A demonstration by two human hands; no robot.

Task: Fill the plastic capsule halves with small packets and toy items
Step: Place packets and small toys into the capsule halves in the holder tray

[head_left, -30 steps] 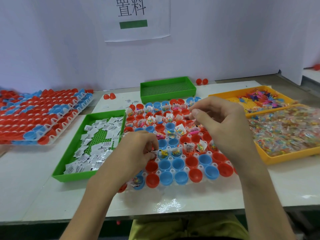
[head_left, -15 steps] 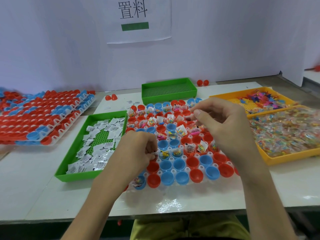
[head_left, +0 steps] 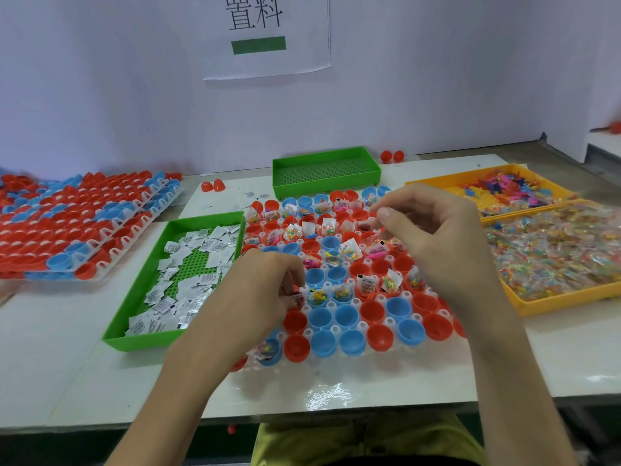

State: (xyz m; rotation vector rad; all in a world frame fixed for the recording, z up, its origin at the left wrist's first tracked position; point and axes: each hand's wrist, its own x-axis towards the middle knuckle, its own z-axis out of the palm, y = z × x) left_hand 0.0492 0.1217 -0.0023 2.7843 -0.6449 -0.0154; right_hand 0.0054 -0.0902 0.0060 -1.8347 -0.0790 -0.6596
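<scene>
A clear holder tray (head_left: 339, 359) in the middle of the table carries rows of red and blue capsule halves (head_left: 346, 314). Those in the far rows hold small packets and toys; the near rows are bare. My left hand (head_left: 262, 287) hovers over the tray's left side, its fingers curled and pinching a small white packet (head_left: 296, 295) just above a capsule. My right hand (head_left: 433, 240) hangs over the tray's right side with fingers curled and thumb extended; small packets seem bunched in it, mostly hidden.
A green tray (head_left: 134, 311) of white packets sits left of the holder. An empty green tray (head_left: 324, 171) stands behind. Two orange trays on the right hold coloured toys (head_left: 504, 191) and clear candy packets (head_left: 557, 253). Stacked capsule trays (head_left: 74, 227) lie far left.
Both hands stay nearly where they were over the tray. My left hand's fingertips have dropped slightly toward the capsule row with the packet.
</scene>
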